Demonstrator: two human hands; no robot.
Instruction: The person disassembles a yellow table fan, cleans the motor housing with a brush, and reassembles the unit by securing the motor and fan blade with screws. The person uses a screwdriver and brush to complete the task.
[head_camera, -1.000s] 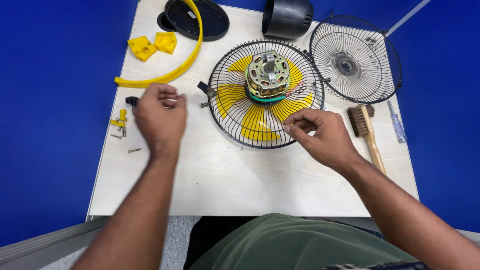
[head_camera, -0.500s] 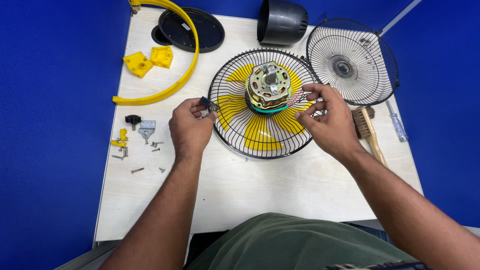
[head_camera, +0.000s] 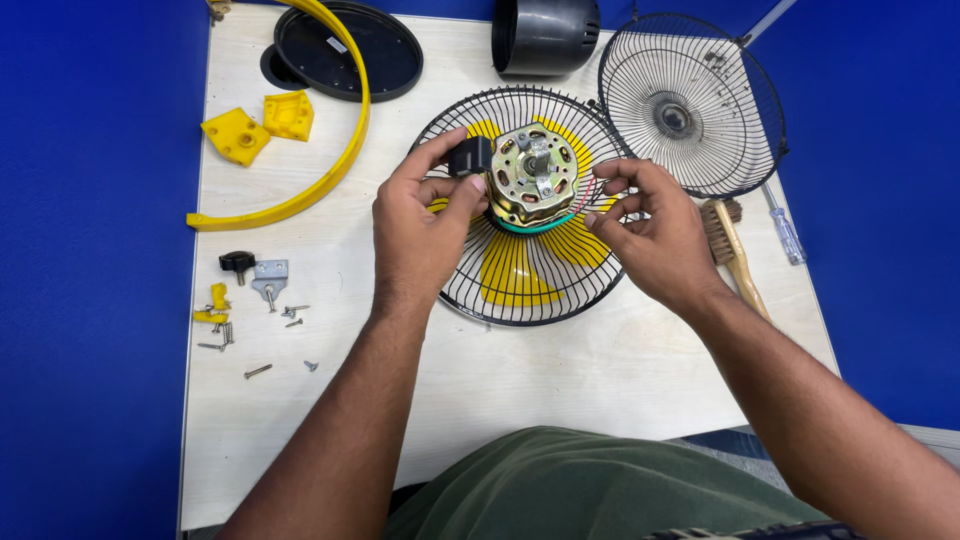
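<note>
A brass-coloured fan motor (head_camera: 533, 177) sits on yellow blades inside a round black wire guard (head_camera: 520, 300) lying flat on the pale table (head_camera: 560, 380). My left hand (head_camera: 425, 225) pinches a small black block (head_camera: 470, 157) against the motor's left side. On the motor's right, my right hand (head_camera: 645, 225) has its fingertips at the red and green wires, fingers curled around them.
A second wire guard (head_camera: 690, 105) lies at back right, a black motor cover (head_camera: 543, 35) behind. Brush (head_camera: 728, 245) and screwdriver (head_camera: 785, 232) lie right. At left: yellow ring (head_camera: 330, 160), black disc (head_camera: 345, 50), yellow blocks (head_camera: 258, 125), a knob (head_camera: 237, 263), bracket and several screws (head_camera: 260, 340).
Both hands have moved up from the table onto the motor. My left hand left the small parts at the left and now pinches the black block beside the motor.
</note>
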